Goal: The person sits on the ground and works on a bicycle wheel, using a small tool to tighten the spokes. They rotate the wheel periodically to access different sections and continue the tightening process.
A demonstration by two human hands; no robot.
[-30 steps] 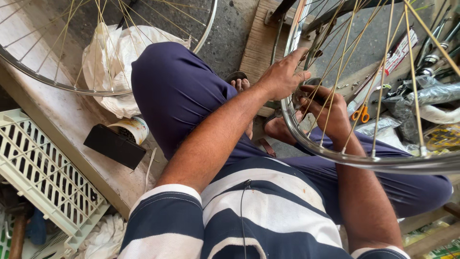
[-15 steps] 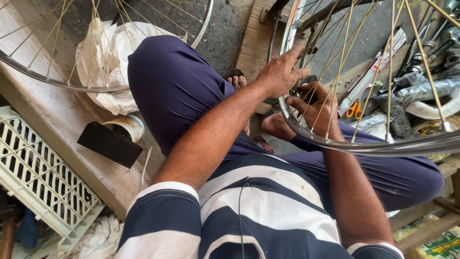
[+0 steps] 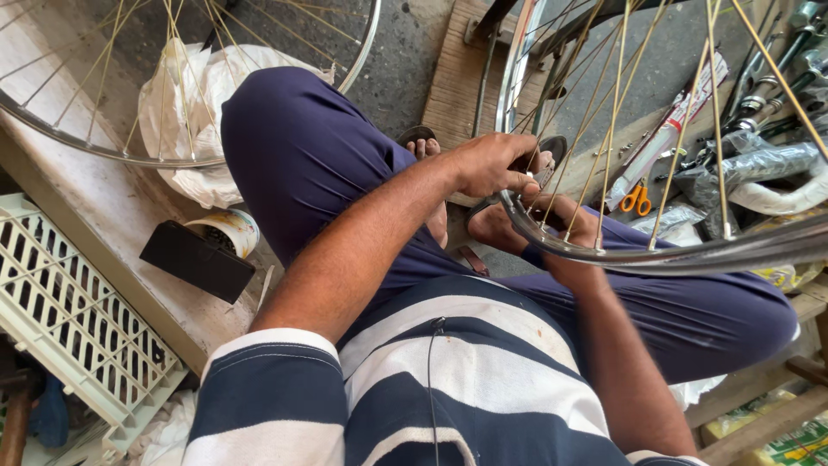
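Over the seated person's lap, the left hand [image 3: 492, 164] pinches a spoke at the wheel rim [image 3: 552, 246], the right hand [image 3: 565, 220] curls behind it, fingers hidden; left, a small pot [image 3: 226, 233] with dark contents; beyond, orange scissors [image 3: 636, 200].

**Polished steel, worn wood**

A glossy metal wheel rim [image 3: 604, 250] with brass-coloured wire spokes [image 3: 614, 112] gleams above matt, rough wooden planks [image 3: 453, 78]. Nearby lie a white plastic crate [image 3: 69, 319], crumpled white cloth [image 3: 216, 95] and orange-handled plastic-grip scissors [image 3: 636, 198].
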